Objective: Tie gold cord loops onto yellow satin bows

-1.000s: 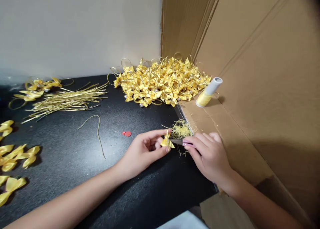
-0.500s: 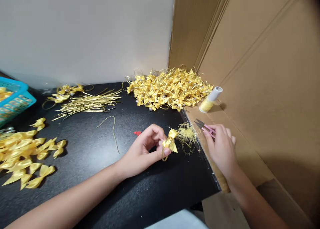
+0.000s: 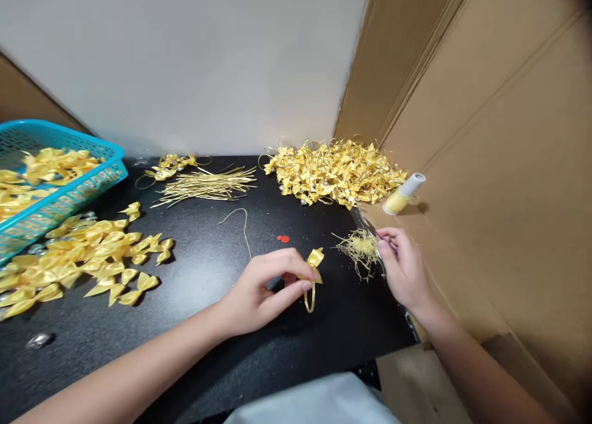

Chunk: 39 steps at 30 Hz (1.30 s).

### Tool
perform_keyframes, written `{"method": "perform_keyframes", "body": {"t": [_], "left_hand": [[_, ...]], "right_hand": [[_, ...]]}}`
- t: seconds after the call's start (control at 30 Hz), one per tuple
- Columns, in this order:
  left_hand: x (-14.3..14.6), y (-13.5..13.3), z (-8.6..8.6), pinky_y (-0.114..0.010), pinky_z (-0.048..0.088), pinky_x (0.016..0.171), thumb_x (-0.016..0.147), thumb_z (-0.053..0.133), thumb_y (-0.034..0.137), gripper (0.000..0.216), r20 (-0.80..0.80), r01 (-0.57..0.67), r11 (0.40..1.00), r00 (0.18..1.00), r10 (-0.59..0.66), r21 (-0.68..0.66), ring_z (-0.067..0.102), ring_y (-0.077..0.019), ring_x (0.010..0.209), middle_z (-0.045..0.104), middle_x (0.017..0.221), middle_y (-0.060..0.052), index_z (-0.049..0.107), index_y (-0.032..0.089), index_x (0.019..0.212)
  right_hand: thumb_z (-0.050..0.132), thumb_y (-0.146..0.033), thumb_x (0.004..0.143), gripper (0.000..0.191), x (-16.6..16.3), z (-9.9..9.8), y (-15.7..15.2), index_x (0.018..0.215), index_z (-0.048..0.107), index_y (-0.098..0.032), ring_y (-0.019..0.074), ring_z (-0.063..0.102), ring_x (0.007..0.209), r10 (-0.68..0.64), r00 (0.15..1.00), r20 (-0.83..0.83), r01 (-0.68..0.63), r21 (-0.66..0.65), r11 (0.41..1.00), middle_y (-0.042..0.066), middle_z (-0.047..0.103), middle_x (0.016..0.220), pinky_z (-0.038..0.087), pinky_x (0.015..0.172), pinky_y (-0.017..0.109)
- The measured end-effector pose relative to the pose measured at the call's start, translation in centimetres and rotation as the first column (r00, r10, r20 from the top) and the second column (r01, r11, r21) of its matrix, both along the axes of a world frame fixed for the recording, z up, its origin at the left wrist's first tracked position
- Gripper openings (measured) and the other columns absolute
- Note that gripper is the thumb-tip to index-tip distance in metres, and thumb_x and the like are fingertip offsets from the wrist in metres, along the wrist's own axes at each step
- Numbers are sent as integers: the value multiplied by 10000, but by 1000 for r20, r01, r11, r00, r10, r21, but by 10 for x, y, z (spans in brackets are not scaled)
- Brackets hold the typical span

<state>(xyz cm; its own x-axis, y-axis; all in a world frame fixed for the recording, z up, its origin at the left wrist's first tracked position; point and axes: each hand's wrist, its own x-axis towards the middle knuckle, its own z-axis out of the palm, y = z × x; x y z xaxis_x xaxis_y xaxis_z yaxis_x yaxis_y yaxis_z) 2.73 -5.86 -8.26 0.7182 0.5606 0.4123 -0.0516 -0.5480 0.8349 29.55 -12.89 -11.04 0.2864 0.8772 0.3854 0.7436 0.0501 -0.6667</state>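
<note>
Between thumb and fingers, my left hand (image 3: 272,288) pinches a yellow ribbon bow (image 3: 315,259) whose gold cord loop hangs below the fingertips. At the right edge of the black table, my right hand (image 3: 403,267) is closed around small thread snips (image 3: 387,241) with purple handles; the blades are mostly hard to make out. Beside the snips lies a tangle of yellow thread scraps (image 3: 363,246). A single length of gold cord (image 3: 246,230) curves on the table behind my left hand, with small red pieces (image 3: 283,239) to its right.
A blue basket (image 3: 121,165) of yellow bows stands at left, with loose bows (image 3: 92,257) before it and a silver bell-like piece (image 3: 39,341) nearer. Cut gold cords (image 3: 208,185), a heap of looped bows (image 3: 337,171) and a thread spool (image 3: 403,196) are farther back. Cardboard (image 3: 509,165) walls the right.
The view has swung left, showing more of the basket. My left hand has turned the bow so its loop hangs down, and the snips have come closer to the thread scraps.
</note>
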Motion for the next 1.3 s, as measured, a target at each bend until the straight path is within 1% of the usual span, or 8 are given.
{"method": "perform_keyframes", "body": {"t": [0.13,0.23,0.3,0.43,0.6,0.93,1.13,1.3], "left_hand": [[-1,0,-1,-220,504,680,884,573,165,99,-39,-12,1000,999,11,-23,637,-122,721,710,833,-75,659,154,930],[1,0,-5,-200,494,630,882,581,183,98,-66,-33,999,997,31,-28,611,-102,657,706,821,-64,663,157,931],[2,1,-8,-195,487,617,872,599,179,85,-73,-57,998,996,56,-15,590,-92,627,701,804,-50,664,162,925],[5,3,-11,-190,477,621,861,616,166,65,-84,-73,997,994,74,21,601,-95,639,707,791,-38,675,166,888],[8,5,-11,-224,478,677,852,628,169,79,-117,-54,997,991,61,57,631,-125,692,731,785,-43,706,179,859],[6,7,-18,-196,484,680,841,642,132,87,-124,-13,1000,992,15,17,637,-104,728,728,807,-25,702,180,882],[7,7,-18,-174,474,648,846,638,132,77,-114,-27,999,993,29,21,622,-85,699,715,783,-5,693,179,874],[7,8,-20,-185,470,642,857,631,165,70,-143,-38,999,989,33,-33,617,-93,686,715,796,-15,697,183,870]], "right_hand": [[504,-334,921,160,-37,24,-6,989,583,-212,172,692,736,208,978,10,-208,41,977,51,699,861,572,635,264],[517,-290,914,137,-54,26,-13,1011,577,-215,169,706,765,321,946,44,-323,33,946,58,705,892,594,654,256],[510,-266,918,130,-59,22,-15,1019,574,-214,166,711,786,350,936,45,-351,21,936,61,709,903,601,677,255],[516,-253,920,121,-58,12,-15,1016,574,-206,160,715,819,326,945,2,-326,-16,945,60,714,923,606,709,251],[522,-256,922,92,-55,11,-13,973,577,-202,148,715,791,336,940,-57,-339,-75,938,51,716,905,603,709,237],[523,-253,923,72,-56,4,-12,915,578,-206,137,705,762,316,935,-158,-335,-108,936,29,702,840,579,699,224],[524,-281,924,91,-56,1,-13,894,574,-212,138,695,750,283,940,-192,-311,-135,941,27,697,825,570,691,232],[513,-318,932,120,-50,-4,-15,920,580,-219,146,697,784,230,949,-217,-262,-132,956,32,699,843,568,707,237]]}}
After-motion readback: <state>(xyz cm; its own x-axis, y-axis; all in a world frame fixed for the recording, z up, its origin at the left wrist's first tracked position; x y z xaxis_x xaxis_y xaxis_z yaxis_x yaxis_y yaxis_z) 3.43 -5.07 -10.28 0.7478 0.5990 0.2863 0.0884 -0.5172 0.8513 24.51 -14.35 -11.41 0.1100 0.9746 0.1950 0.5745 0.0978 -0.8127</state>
